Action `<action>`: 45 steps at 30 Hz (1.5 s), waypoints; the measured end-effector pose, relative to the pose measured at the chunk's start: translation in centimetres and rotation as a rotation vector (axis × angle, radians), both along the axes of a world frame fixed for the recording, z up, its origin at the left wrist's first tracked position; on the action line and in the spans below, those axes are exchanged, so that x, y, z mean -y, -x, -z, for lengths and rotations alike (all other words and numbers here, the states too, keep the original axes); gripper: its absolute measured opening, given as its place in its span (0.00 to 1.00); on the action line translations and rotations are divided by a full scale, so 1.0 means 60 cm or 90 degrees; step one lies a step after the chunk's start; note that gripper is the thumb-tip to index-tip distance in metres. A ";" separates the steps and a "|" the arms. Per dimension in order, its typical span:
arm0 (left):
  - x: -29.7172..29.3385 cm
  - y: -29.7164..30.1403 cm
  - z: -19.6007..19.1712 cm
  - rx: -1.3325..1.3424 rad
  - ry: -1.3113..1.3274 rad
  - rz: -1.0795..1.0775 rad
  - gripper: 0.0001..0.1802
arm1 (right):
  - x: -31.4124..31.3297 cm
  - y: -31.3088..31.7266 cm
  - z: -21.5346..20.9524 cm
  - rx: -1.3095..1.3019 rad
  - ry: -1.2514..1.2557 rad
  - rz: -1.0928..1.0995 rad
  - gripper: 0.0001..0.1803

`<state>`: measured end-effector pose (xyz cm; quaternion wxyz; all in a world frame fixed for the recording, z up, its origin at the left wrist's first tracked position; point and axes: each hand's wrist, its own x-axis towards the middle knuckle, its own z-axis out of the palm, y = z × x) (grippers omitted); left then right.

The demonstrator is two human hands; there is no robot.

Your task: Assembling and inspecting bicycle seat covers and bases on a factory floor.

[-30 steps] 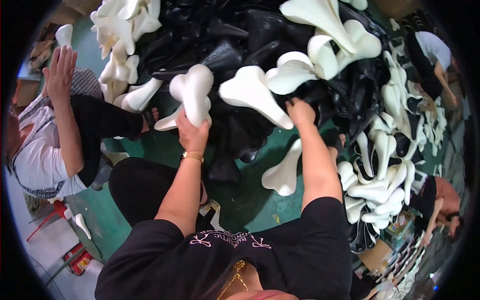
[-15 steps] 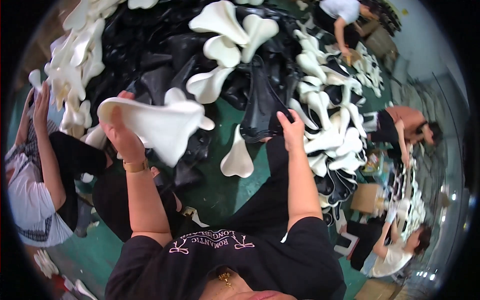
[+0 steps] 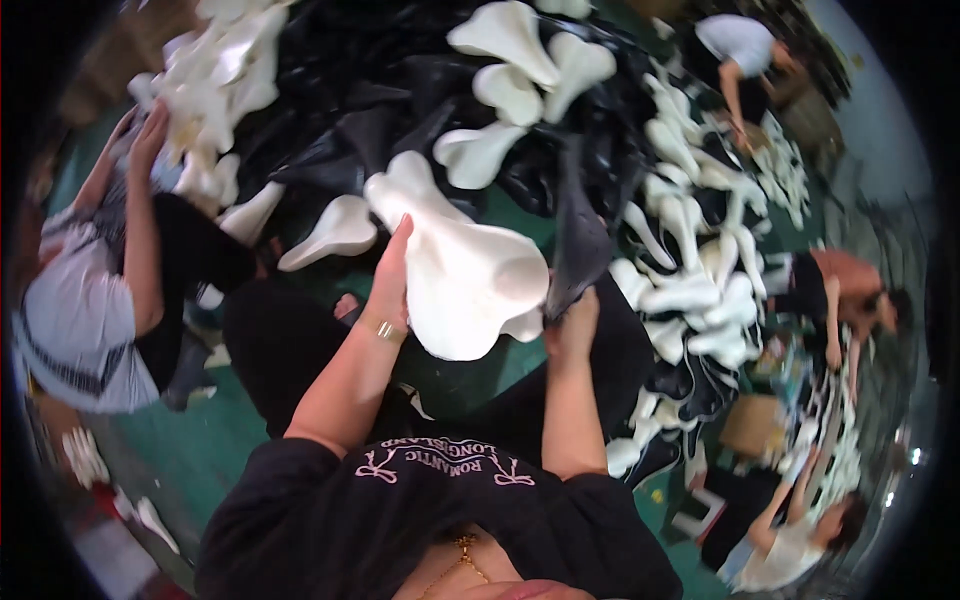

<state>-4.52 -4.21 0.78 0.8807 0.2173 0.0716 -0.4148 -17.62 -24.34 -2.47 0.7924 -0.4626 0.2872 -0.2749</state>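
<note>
My left hand (image 3: 392,280), closed on its edge, holds up a white foam bicycle saddle pad (image 3: 470,270) in front of me. The pad's wide end is turned toward me and its narrow nose points away. In my right hand (image 3: 573,322) is a black saddle shell (image 3: 580,235), held by its wide end and turned on its side. Shell and pad are very close; whether they touch I cannot tell. The pad hides part of my left fingers. Another white pad (image 3: 335,230) lies just left of my left hand.
A heap of black saddle shells (image 3: 340,100) lies ahead, with several white pads (image 3: 505,45) on top. More white pads pile up at the right (image 3: 705,290) and far left (image 3: 225,70). One person (image 3: 90,310) sits close at my left; other people work at the right.
My left hand has brought the white pad rightward, beside the black shell. My right hand has turned the shell from facing up onto its side. The whole view has shifted somewhat.
</note>
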 end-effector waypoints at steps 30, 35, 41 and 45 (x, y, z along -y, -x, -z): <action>-0.008 -0.012 -0.022 0.085 -0.085 0.061 0.35 | -0.073 -0.045 -0.121 -0.010 0.912 -0.124 0.08; -0.011 -0.019 -0.023 0.155 -0.175 0.057 0.31 | -0.085 -0.053 -0.116 -0.057 0.935 -0.085 0.08; -0.011 -0.021 -0.005 0.175 -0.156 0.047 0.30 | -0.082 -0.062 -0.101 -0.065 0.960 -0.053 0.10; -0.015 -0.023 -0.004 0.167 -0.168 0.060 0.27 | -0.082 -0.064 -0.089 -0.076 0.953 -0.053 0.10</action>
